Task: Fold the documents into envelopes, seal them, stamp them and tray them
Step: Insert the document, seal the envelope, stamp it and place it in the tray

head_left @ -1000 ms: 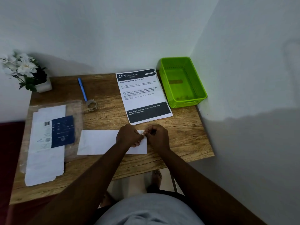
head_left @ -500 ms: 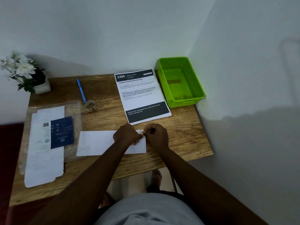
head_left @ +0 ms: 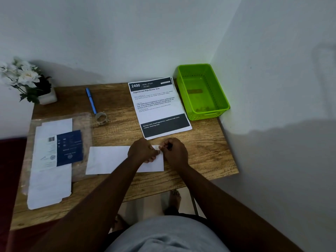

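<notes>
On the wooden desk my white envelope lies flat before me, the green tray far right. My left hand presses its top right corner with curled fingers, while my right hand pinches something tiny there, too small to identify.

the left hand covers the envelope at its 2 o'clock corner, so what the fingertips of both hands pinch there is too small to tell. the document body text is unreadably blurred. the flowers at 10 o'clock are cut by the frame's edge.
</notes>
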